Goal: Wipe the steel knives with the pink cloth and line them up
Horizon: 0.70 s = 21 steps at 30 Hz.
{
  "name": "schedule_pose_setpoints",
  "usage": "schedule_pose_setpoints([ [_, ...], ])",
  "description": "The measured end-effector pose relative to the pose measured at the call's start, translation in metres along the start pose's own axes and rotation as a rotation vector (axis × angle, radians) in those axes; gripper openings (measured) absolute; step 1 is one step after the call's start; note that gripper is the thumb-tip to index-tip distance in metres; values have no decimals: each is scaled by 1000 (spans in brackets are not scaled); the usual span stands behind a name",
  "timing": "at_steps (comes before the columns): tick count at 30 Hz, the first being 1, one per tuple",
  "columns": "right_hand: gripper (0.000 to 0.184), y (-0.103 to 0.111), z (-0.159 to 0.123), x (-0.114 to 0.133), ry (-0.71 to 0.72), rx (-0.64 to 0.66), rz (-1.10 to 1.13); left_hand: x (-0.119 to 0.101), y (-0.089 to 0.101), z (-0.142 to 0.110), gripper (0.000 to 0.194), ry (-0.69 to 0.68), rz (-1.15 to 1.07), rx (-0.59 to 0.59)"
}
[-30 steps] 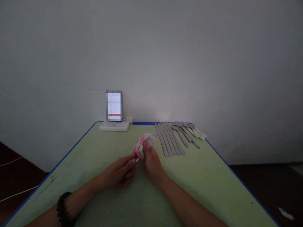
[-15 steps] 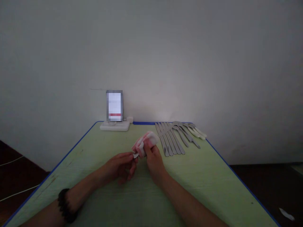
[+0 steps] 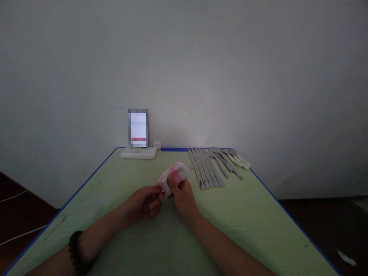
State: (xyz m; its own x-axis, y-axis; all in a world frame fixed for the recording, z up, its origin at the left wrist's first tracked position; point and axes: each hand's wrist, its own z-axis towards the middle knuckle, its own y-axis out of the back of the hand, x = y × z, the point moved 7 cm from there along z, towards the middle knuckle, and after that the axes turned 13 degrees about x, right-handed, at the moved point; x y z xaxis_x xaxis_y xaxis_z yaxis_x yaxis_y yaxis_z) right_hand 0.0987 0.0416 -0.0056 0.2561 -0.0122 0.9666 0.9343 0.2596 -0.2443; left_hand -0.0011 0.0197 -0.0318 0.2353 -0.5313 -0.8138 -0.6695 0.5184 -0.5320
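My right hand [image 3: 184,195] is closed around a pink and white cloth [image 3: 179,168], thumb on top. The cloth wraps a long metal piece of cutlery [image 3: 198,161], whose flat, shiny length sticks out toward the upper right. Its far end overlaps the other cutlery in view, so I cannot tell its kind. My left hand [image 3: 149,201] pinches its near end at the cloth's lower left edge, where cloth and fingers mostly hide it. Beyond my right hand lies a row of long, flat metal cutlery [image 3: 208,172], side by side.
Right of the row lie loose metal spoons and other cutlery [image 3: 221,165], with several white-handled pieces [image 3: 235,159] near the table's [image 3: 129,245] right edge. A lit phone [image 3: 138,128] stands on a white power strip [image 3: 138,153] at the back left, before the wall.
My right hand and the cloth have slid down and left along the cutlery. The cloth now covers the near end that showed at my left fingertips. My left fingers have curled in more.
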Motion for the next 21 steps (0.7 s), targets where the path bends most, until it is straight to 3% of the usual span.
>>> schedule_pose_setpoints([
  [7, 34, -1, 1, 4, -28, 77, 34, -5, 5, -1, 25, -88, -106, -3],
  [13, 34, 2, 0, 3, -67, 42, -3, 0, 4, 0, 22, -26, -54, 3],
  [16, 35, 3, 1, 0, -76, 48, 16, -6, 8, -3, 31, -49, 248, -116],
  [18, 34, 5, 2, 1, -79, 33, 26, -20, 7, -9, 34, -138, 607, -228],
  [21, 34, 7, 2, 4, -62, 17, 66, -39, -3, -20, 23, -311, 1057, -344],
])
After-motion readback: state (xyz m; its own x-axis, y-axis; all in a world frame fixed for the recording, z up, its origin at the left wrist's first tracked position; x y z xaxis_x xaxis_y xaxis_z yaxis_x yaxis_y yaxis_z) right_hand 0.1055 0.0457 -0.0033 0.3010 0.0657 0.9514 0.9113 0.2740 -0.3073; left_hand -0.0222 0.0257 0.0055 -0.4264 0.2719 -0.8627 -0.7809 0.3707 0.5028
